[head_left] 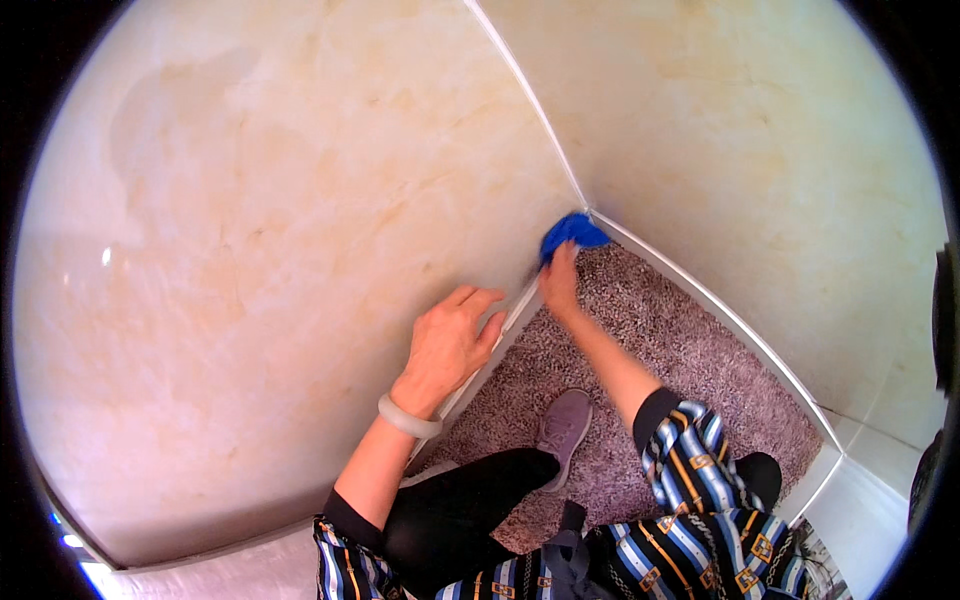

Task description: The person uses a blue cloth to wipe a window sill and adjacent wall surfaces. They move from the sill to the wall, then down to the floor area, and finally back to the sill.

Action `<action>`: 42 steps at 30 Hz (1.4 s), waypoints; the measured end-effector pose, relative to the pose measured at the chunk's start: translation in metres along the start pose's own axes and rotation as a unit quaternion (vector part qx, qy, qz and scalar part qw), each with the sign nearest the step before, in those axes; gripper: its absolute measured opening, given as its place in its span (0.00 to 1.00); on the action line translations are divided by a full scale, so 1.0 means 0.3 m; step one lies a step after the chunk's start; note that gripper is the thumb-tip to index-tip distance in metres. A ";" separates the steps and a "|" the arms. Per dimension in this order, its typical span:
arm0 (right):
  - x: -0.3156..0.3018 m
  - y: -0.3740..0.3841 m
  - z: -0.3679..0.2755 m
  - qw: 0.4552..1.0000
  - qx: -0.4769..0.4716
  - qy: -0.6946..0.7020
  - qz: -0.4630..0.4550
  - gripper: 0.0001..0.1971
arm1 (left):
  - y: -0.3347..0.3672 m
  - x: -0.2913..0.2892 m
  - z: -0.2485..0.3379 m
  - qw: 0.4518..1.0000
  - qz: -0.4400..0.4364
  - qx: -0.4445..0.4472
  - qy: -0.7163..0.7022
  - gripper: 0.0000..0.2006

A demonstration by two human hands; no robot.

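Observation:
A bright blue cloth (572, 234) is bunched in the corner, against the foot of the left wall and the white baseboard (690, 290). My right hand (561, 283) grips it, fingers pressed into the fabric and partly hidden by it. Lower down and to the left, my left hand (453, 335) is held beside the left wall panel (270, 250), above its bottom trim. Its fingers are stretched out with nothing in them, the thumb apart. Whether those fingertips touch the wall, I cannot tell. A pale bangle (409, 416) circles my left wrist.
Two marbled cream wall panels meet at a white corner strip (535, 95). Mauve shaggy carpet (660, 350) covers the floor between them. My shoe (566, 428) stands on it, below my right forearm. A white surface (875, 510) lies at the lower right.

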State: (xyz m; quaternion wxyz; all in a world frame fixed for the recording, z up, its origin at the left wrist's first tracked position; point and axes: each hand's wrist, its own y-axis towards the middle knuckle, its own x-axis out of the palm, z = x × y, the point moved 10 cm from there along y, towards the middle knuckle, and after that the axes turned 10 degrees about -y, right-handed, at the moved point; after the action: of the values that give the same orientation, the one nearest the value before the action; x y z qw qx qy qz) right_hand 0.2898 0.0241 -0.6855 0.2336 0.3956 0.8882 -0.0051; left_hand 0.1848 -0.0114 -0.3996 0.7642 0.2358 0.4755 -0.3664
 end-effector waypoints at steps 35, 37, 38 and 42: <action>-0.298 0.191 -0.495 0.975 -0.108 -0.015 0.196 0.23 | -0.061 -0.246 0.028 0.957 0.286 0.009 -0.041 0.08; -0.120 0.045 -0.310 0.990 0.005 -0.029 0.140 0.19 | -0.053 -0.236 0.026 0.955 0.290 0.005 -0.058 0.08; -0.051 -0.026 -0.279 0.994 0.037 -0.051 0.088 0.18 | -0.056 -0.237 0.018 0.954 0.293 0.001 -0.066 0.09; -0.175 -0.150 -0.772 0.971 -0.214 -0.055 0.092 0.17 | -0.133 -0.322 0.073 0.907 0.391 0.131 -0.081 0.12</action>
State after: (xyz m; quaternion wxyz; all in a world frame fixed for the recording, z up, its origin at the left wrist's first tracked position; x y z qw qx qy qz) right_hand 0.1933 0.0013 -0.4650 0.3608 0.4159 0.8140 0.1851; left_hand 0.1385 -0.0192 -0.3036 0.8445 0.4701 0.2292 -0.1151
